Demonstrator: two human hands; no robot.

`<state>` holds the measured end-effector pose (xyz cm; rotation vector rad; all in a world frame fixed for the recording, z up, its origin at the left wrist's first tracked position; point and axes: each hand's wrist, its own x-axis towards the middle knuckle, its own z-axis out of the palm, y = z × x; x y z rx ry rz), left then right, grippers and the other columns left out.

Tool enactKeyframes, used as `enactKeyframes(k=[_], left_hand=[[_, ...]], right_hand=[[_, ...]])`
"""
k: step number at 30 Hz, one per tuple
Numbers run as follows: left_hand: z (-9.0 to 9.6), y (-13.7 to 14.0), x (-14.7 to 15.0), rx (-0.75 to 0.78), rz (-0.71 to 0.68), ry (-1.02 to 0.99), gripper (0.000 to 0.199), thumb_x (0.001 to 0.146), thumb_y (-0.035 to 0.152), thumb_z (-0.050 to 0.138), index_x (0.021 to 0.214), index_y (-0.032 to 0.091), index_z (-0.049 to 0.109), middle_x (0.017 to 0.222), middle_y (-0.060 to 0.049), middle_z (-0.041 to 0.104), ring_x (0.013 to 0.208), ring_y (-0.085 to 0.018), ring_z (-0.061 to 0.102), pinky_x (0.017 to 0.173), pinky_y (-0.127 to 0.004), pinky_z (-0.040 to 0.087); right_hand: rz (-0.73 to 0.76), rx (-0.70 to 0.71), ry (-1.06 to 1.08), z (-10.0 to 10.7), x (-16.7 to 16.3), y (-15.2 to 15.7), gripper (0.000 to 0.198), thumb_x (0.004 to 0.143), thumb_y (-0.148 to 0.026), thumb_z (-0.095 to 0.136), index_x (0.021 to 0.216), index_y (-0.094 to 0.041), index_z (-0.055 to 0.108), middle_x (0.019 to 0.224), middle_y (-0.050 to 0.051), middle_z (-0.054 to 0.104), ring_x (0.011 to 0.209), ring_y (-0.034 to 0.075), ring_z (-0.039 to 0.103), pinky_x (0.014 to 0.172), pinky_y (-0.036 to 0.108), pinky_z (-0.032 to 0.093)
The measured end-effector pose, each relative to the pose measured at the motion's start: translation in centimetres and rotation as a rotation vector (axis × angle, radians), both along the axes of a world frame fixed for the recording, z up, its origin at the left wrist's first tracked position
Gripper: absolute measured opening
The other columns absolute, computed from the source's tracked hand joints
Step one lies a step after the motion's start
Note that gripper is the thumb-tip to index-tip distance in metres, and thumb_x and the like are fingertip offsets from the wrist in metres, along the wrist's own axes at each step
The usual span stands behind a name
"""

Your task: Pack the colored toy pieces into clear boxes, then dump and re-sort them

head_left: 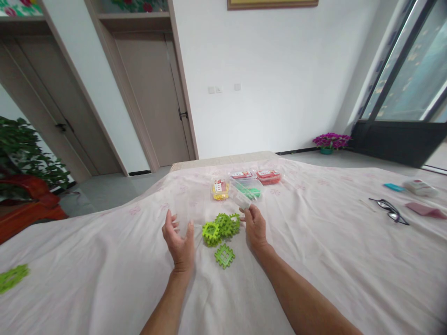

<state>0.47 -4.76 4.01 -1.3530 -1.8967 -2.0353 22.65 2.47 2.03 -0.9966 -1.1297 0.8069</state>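
Note:
My left hand [179, 244] is raised over the cloth with thumb and fingers apart. Just beyond it is a faint, see-through plastic container [191, 202]; I cannot tell whether the fingers touch it. My right hand [255, 226] pinches the near end of a tilted clear plastic lid [240, 196]. Between the hands lies a pile of lime-green interlocking plastic pieces [226, 224], some ring-shaped with toothed edges. One square green piece [224, 256] lies flat in front of the pile.
Behind are clear boxes of yellow pieces [220, 190], green pieces [252, 190] and red pieces [268, 177], plus another labelled box [242, 175]. Eyeglasses [390, 211], a pink cloth [425, 210] and a white box [419, 187] lie right. More green pieces [13, 278] lie far left.

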Motion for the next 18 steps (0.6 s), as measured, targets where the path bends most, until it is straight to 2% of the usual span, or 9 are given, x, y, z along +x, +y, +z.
enactKeyframes(k=[2, 4, 8, 11, 14, 18], left_hand=[[-0.5, 0.5, -0.3, -0.073, -0.036, -0.324, 0.075, 0.085, 0.049, 0.064, 0.15, 0.028, 0.033, 0.13, -0.009, 0.052, 0.108, -0.02, 0.058, 0.094, -0.036, 0.049], [-1.3, 0.9, -0.7, -0.134, -0.06, -0.524, 0.074, 0.086, 0.053, 0.062, 0.15, 0.028, 0.032, 0.13, -0.009, 0.052, 0.109, -0.019, 0.059, 0.091, -0.033, 0.051], [-2.8, 1.4, -0.8, -0.197, -0.114, -0.602, 0.079, 0.085, 0.057, 0.062, 0.15, 0.027, 0.03, 0.127, -0.009, 0.054, 0.11, -0.019, 0.06, 0.088, -0.03, 0.052], [-3.2, 1.3, -0.3, -0.214, -0.158, -0.586, 0.081, 0.086, 0.061, 0.06, 0.152, 0.026, 0.028, 0.127, -0.01, 0.056, 0.106, -0.018, 0.061, 0.084, -0.029, 0.052], [-3.0, 0.9, 0.5, -0.244, -0.2, -0.576, 0.082, 0.086, 0.062, 0.058, 0.152, 0.025, 0.027, 0.124, -0.01, 0.058, 0.1, -0.017, 0.063, 0.081, -0.027, 0.052], [-2.4, 0.4, 1.2, -0.259, -0.27, -0.591, 0.082, 0.087, 0.06, 0.057, 0.153, 0.022, 0.027, 0.121, -0.01, 0.06, 0.095, -0.017, 0.065, 0.08, -0.028, 0.053]], right_hand=[[-0.016, 0.014, 0.105, 0.8, -0.3, -0.4, 0.038, 0.088, -0.052, 0.056, 0.108, -0.02, 0.059, 0.108, 0.007, 0.066, 0.102, 0.025, 0.069, 0.071, 0.035, 0.063], [-0.003, -0.012, 0.225, 1.9, -0.8, -0.9, 0.036, 0.086, -0.051, 0.059, 0.106, -0.021, 0.057, 0.106, 0.007, 0.065, 0.098, 0.026, 0.071, 0.065, 0.033, 0.062], [0.15, -0.073, 0.319, 3.9, -2.4, -2.5, 0.044, 0.081, -0.048, 0.064, 0.114, -0.021, 0.056, 0.101, 0.006, 0.067, 0.085, 0.026, 0.074, 0.056, 0.032, 0.06], [0.303, -0.132, 0.211, 4.2, -3.8, -3.5, 0.051, 0.081, -0.047, 0.062, 0.123, -0.019, 0.055, 0.094, 0.005, 0.068, 0.078, 0.024, 0.073, 0.052, 0.03, 0.058], [0.371, -0.187, -0.021, 3.7, -4.6, -4.2, 0.048, 0.084, -0.044, 0.057, 0.125, -0.02, 0.056, 0.085, 0.002, 0.066, 0.072, 0.022, 0.069, 0.054, 0.031, 0.056], [0.381, -0.022, -0.337, 3.5, -4.5, -4.8, 0.031, 0.091, -0.048, 0.051, 0.101, -0.024, 0.067, 0.083, 0.003, 0.069, 0.081, 0.022, 0.065, 0.075, 0.034, 0.055]])
